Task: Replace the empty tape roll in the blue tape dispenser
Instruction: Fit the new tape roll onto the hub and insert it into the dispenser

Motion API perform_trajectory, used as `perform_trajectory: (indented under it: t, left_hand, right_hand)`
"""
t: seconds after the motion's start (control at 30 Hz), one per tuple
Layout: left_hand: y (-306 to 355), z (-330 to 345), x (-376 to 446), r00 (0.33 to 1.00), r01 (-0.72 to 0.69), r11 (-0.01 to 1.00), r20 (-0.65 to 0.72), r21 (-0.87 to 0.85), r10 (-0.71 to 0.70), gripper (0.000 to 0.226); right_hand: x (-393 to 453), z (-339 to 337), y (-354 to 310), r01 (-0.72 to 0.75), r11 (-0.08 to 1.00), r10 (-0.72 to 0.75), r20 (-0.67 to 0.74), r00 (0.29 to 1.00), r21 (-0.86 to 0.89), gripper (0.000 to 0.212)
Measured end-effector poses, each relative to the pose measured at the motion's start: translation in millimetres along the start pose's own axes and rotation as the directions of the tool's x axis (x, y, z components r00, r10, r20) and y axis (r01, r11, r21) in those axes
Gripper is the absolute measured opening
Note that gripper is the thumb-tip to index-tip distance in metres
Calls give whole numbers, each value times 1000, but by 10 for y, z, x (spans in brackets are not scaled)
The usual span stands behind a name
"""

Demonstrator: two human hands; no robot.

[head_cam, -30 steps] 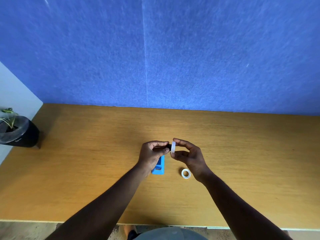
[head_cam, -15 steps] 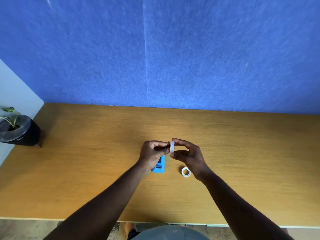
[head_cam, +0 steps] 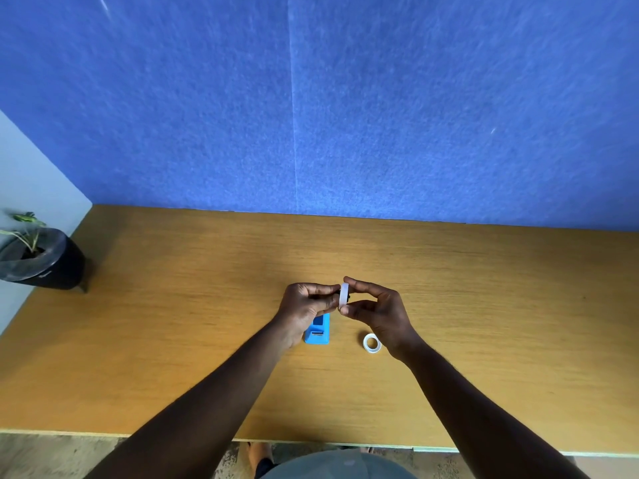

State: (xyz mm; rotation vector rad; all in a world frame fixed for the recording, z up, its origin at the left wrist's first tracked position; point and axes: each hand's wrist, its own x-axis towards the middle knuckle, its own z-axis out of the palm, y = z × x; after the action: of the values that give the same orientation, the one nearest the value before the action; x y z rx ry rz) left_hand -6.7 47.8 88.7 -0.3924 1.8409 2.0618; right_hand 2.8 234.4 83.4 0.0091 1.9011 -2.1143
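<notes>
The blue tape dispenser (head_cam: 320, 331) lies on the wooden table (head_cam: 173, 305), partly hidden under my left hand (head_cam: 306, 304). Both hands are raised just above it and meet at a white tape roll (head_cam: 344, 294), seen edge-on. My right hand (head_cam: 377, 309) pinches the roll between thumb and fingers. The fingers of my left hand are closed on a small black spindle, mostly hidden; a dark bit shows at the roll's right face. A second white ring (head_cam: 372, 342) lies flat on the table beside my right wrist.
A black plant pot (head_cam: 41, 261) stands at the table's far left edge. A blue felt wall (head_cam: 380, 115) rises behind the table. The table's front edge runs close to my body.
The white roll has moved left against my left fingers, closing the gap where the black spindle showed. Both hands stay over the dispenser.
</notes>
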Motion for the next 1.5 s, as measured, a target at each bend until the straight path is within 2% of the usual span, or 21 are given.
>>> perform_trajectory:
  t: [0.27,0.47,0.67,0.83,0.97,1.03,1.2,1.5]
  left_hand:
    - [22,58,-41,1000,-17,999,19,-34,18,21]
    - [17,47,-34,1000,-7,1000,-2,-1,7,24]
    - [-3,74,-75,999,-47,999,17,4,47,25]
    - [-1,173,-148,993,-121,991,-3,64,122,22]
    - [-26,274,-140,966,-172,956,-150,237,211,28]
    - [-41,296,-121,950,-202,932,-173,300,261,25]
    - [-41,313,-85,938,-217,887,-164,409,305,13]
    - [3,220,-40,923,-289,818,-84,497,377,16]
  right_hand:
    - [-4,-20,6,-8,999,7,-16,1000,-47,59]
    - [7,19,23,-8,999,7,-46,999,-40,58]
    - [-1,66,41,6,993,-24,-146,989,-121,58]
    - [-3,118,93,25,973,-77,-223,972,-229,54]
    - [-7,163,136,62,948,-143,-241,960,-313,53]
    - [-13,191,155,67,944,-155,-254,955,-322,53]
    - [-19,219,201,54,949,-147,-286,947,-309,52]
    - [-49,170,148,29,973,-82,-227,971,-227,52]
